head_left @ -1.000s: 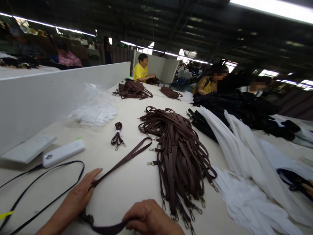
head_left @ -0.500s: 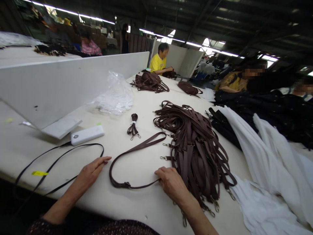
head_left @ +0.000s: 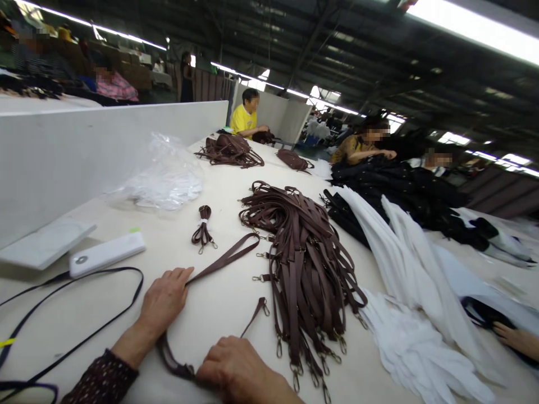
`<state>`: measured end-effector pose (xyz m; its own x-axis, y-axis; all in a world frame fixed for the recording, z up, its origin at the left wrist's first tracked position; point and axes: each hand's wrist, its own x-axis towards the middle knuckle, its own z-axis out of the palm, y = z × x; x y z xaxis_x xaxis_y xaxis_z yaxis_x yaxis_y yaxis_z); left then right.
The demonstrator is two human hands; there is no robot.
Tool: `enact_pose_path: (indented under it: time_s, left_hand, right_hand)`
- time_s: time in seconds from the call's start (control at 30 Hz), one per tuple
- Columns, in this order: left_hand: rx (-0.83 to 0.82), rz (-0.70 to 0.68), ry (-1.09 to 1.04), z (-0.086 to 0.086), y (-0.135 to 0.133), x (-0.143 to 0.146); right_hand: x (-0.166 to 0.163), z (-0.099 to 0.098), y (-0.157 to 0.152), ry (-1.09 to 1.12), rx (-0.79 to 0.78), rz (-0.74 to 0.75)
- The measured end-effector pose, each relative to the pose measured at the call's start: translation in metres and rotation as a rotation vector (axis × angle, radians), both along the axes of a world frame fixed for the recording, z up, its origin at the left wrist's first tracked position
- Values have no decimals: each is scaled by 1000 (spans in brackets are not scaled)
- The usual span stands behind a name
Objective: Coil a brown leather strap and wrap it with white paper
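Cord (head_left: 142, 279), far left of strap pile (head_left: 301, 247): could be caught by sleeve (head_left: 107, 377) | left hand (head_left: 164, 300): laid over loose strap (head_left: 229, 257), both left of pile, grip cannot be told | right hand (head_left: 238, 365), near-left of pile: strap gripped; if dragged rightward, hook (head_left: 265, 307) could be tangled

No readable text or labels.
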<state>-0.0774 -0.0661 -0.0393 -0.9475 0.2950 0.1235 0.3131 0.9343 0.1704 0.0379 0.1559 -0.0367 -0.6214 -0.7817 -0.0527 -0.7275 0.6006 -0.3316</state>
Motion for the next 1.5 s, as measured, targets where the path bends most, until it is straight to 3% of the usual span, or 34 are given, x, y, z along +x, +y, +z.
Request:
enact_pose_path:
  time_s: [0.3, 0.43, 0.73, 0.9, 1.0, 1.13, 1.33, 1.5]
  left_hand:
    - [126, 256, -171, 5, -29, -30]
    - [103, 253, -207, 9, -31, -29]
    - [-48, 41, -157, 18, 2, -14]
    - [97, -234, -285, 8, 23, 16]
    - [126, -325, -344, 4, 26, 30]
    - [140, -294, -294, -2, 16, 42]
    - [303, -125, -323, -9, -7, 57]
    - [421, -41, -349, -9, -15, 60]
  right_hand:
    - [46, -14, 76, 117, 59, -178]
    - [49, -19, 92, 130, 61, -213]
    - [29, 3, 68, 18, 35, -279]
    - [-1, 3, 48, 38, -30, -242]
    - [-19, -2, 39, 56, -61, -228]
    - [-31, -5, 39, 57, -114, -253]
    - [-33, 2, 64, -12, -187, -294]
    - [-36, -4, 76, -32, -281, -387]
